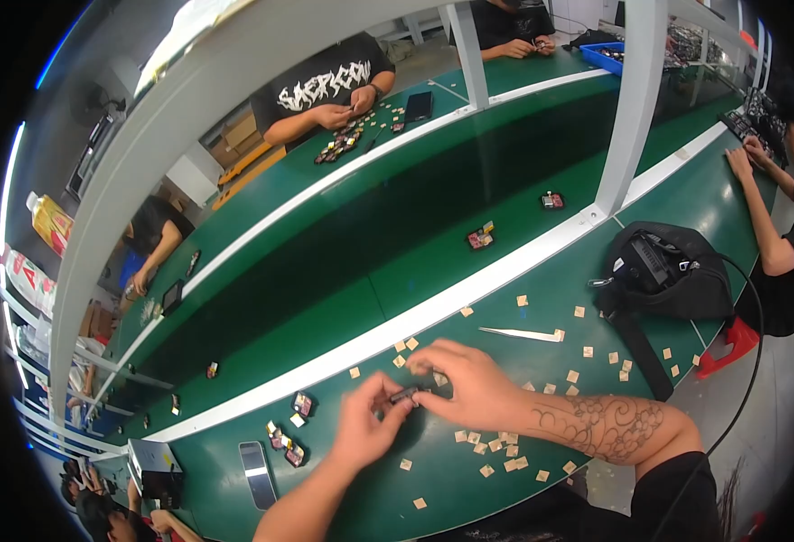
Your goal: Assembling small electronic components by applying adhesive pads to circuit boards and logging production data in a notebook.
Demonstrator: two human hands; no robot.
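Note:
Above the green table, my left hand (367, 425) is closed, pinching a small dark rectangular part (403, 395) between thumb and fingers. My right hand (474, 384) comes from the right with its thumb against the same part. Its index finger curves over, and a small tan square shows beside the fingertips; I cannot tell whether it is held. Several tan square pieces (511, 465) lie scattered around the right forearm. Metal tweezers (519, 334) rest beyond the right hand. Left of my left hand lie several small black-and-red modules (294, 452) with light tabs.
A phone (257, 474) lies at the left. A black bag (663, 271) with a strap sits at the right, near a grey frame post (632, 117). Modules (481, 237) rest on the dark green strip beyond the white rail (361, 348). Other people work across and beside the table.

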